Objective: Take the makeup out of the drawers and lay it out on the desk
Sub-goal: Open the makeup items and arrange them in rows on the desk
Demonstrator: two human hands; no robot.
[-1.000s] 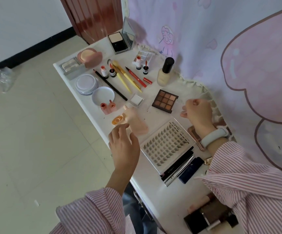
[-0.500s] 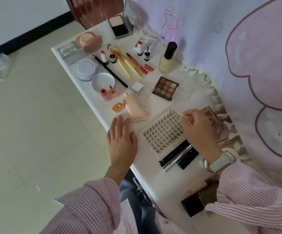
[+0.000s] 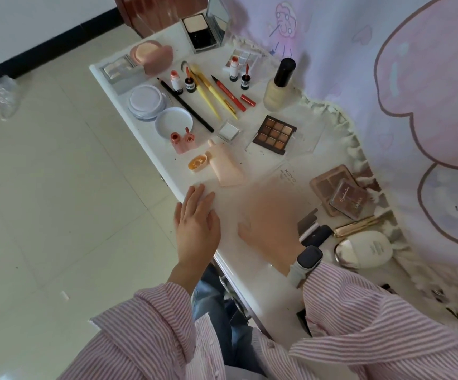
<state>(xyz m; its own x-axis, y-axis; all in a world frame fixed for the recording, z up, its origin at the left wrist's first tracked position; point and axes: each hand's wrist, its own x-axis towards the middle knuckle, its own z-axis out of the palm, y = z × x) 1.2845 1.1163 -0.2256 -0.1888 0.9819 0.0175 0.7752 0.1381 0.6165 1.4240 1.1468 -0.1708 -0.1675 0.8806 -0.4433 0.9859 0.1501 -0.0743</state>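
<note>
Your left grip lies flat, fingers straight, on the surface at its near-left edge; your right grip is too blurred to tell how it stands. The makeup, such as the brown eyeshadow palette, is spread toward the far edge.

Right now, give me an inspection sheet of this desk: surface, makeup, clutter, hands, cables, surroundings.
Surface: white desk, crumbs and specks scattered on it.
Job's things: brown eyeshadow palette lies open; foundation bottle stands upright; peach tube lies uncapped, its orange cap beside it; two yellow pencils lie side by side; lash tray mostly hidden by the blurred hand.
Clutter: black case and white pebble-shaped bottle near the right wrist.
Hands: left hand flat on the desk edge, fingers straight; right hand motion-blurred, grip cannot be told.
Cables: nothing seen.
Surroundings: pink cartoon curtain behind; pale tiled floor on the left.
</note>
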